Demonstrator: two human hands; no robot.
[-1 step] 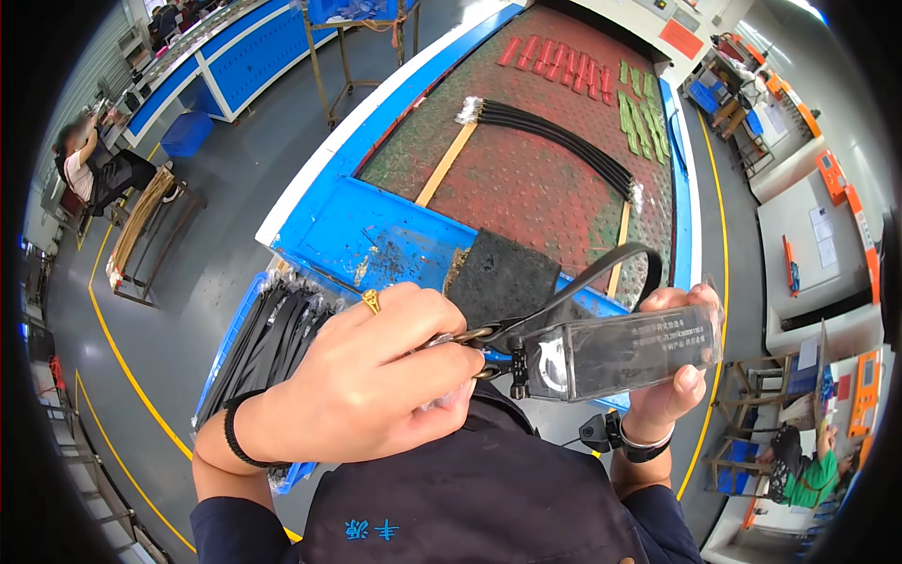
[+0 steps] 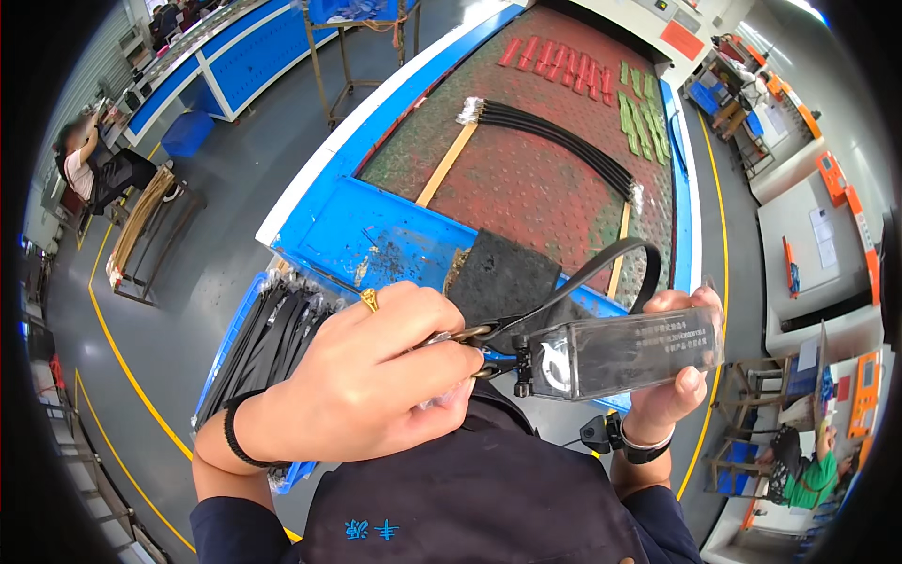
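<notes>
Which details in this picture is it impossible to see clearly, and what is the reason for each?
All in the head view:
- Part of the metal clasp: covered by fingers of the left hand.
- Some fingers of the right hand: behind the dark box.
- Floor of the blue crate: under black straps.
- What the worker in green handles: too small.

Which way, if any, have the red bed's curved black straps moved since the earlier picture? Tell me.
No: against the blue frame, the straps lie where they did.
</notes>
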